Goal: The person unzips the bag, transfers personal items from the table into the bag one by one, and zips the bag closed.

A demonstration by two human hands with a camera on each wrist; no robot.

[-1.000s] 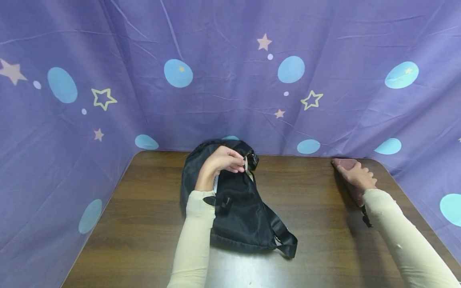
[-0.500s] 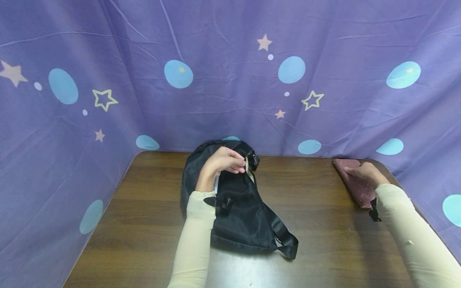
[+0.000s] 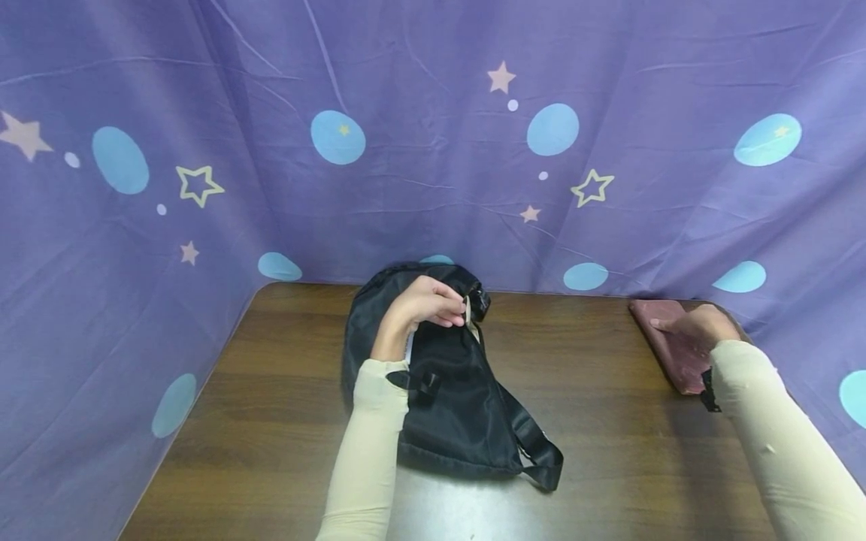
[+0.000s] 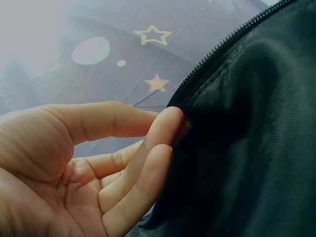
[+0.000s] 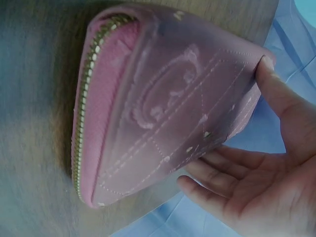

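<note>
Head view, purple star-patterned curtain (image 3: 433,195) behind a brown wooden table (image 3: 271,406), black bag (image 3: 453,421) lying mid-table, pink zip wallet (image 3: 679,361) near the far right corner, right-hand grip (image 3: 704,324) holding the wallet by one edge, left-hand grip (image 3: 426,304) pinching the bag's zippered edge.

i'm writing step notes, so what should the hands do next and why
I'd probably bring the pink wallet leftward to the black backpack with the right hand: it holds the wallet, off to the backpack's right, while the left hand pinches the backpack's zippered edge, apparently to hold it open.
</note>
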